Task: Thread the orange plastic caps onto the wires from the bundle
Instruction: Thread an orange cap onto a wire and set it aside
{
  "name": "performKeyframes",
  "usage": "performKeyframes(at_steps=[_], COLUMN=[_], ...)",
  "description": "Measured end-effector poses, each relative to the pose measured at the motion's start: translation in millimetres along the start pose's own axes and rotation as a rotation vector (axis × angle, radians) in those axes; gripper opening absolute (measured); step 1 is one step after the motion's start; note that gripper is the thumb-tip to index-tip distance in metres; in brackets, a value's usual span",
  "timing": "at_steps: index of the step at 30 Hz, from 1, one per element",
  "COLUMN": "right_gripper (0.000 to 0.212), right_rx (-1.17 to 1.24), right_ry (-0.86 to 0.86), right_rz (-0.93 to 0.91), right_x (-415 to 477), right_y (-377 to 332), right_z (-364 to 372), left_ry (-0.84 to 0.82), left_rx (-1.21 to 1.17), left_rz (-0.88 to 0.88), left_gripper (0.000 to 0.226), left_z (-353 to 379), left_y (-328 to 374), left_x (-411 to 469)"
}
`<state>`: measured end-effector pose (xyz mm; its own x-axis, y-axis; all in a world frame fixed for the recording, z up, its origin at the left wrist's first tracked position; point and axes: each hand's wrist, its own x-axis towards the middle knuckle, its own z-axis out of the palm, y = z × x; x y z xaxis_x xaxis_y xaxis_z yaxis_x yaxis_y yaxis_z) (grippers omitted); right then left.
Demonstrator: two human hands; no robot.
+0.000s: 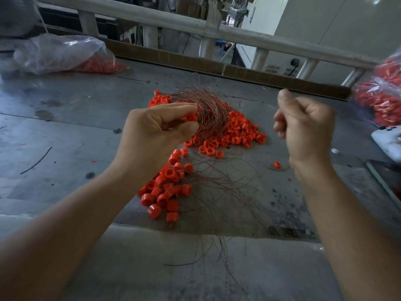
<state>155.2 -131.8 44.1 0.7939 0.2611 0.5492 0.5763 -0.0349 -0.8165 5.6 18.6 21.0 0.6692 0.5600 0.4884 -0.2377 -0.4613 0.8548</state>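
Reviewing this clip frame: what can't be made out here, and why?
Head view only:
- Right hand: motion-blurred; whether its closed fingers pinch a wire is unclear.
- Left hand: holds the wire bundle with a cap; whether that cap is threaded is too fine to see.
- Bag of caps: cut off by right edge, blurred.

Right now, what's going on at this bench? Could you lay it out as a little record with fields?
activity: threading orange caps onto thin wires
left hand: pinches one orange cap and holds the wire bundle
right hand: closed in a fist, pinching a single thin wire, raised above the table
loose caps: heaped on the table behind the hands
finished pieces: caps with wires trailing, nearer the person
stray cap: alone, under the right hand
bags of caps: left bag, right bag
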Motion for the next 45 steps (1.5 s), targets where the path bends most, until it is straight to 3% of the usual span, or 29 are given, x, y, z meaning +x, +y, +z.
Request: performKeyframes(at_steps=[3, 6, 9, 14, 16, 20, 24, 29, 33, 39, 45], right_gripper=[0.056, 0.058, 0.047, 0.015, 0.015, 0.015, 0.01, 0.006, 0.01, 0.016, 0.008], right_rx=[0.328, 0.37, 0.238, -0.331, -0.444, -0.408, -0.427, -0.365, -0.392, -0.434, -0.388], right_ry=[-0.008, -0.027, 0.025, 0.032, 0.043, -0.02, -0.067, -0.079, -0.204, -0.413, -0.371], right_rz=[0.309, 0.354, 0.153, -0.482, -0.513, -0.373, -0.377, -0.636, -0.847, -0.669, -0.566], right_x=[7.7, 8.1, 0.2, -22.3, -22.9, -15.6, -16.3, -24.7, -35.1, -37.0, -32.1], right_y=[-2.8, -5.4, -9.6, -15.3, -16.6, -12.5, -7.3, -12.9, -16.8, -13.2, -15.7], right_z=[-4.0, -2.1, 1.1, 11.1, 10.8, 5.8, 9.6, 16.1, 24.8, 26.4, 23.3], left_ry=[0.038, 0.071, 0.047, -0.063, -0.046, 0.043, 0.075, -0.064, -0.195, -0.265, -0.293], left_rx=[0.006, -0.005, -0.009, 0.076, 0.096, 0.023, -0.02, 0.114, 0.153, 0.05, -0.213], left_rz=[-0.034, -0.064, -0.071, -0.014, -0.013, -0.093, -0.144, -0.027, 0.064, 0.08, -0.086], left_gripper=[0.039, 0.036, 0.031, 0.032, 0.035, 0.035, 0.033, 0.036, 0.036, 0.035, 0.027], left_z=[-0.9, -2.8, -3.8, 1.0, 1.4, -3.3, -4.6, -0.2, 5.0, 6.0, 4.5], left_y=[-3.3, -5.0, -3.3, -1.3, -2.8, -4.4, -5.2, -3.2, -1.3, 4.1, 2.4], left_x=[2.6, 4.4, 3.9, -1.6, -1.9, 1.4, 2.9, -0.8, -5.7, -8.7, -7.6])
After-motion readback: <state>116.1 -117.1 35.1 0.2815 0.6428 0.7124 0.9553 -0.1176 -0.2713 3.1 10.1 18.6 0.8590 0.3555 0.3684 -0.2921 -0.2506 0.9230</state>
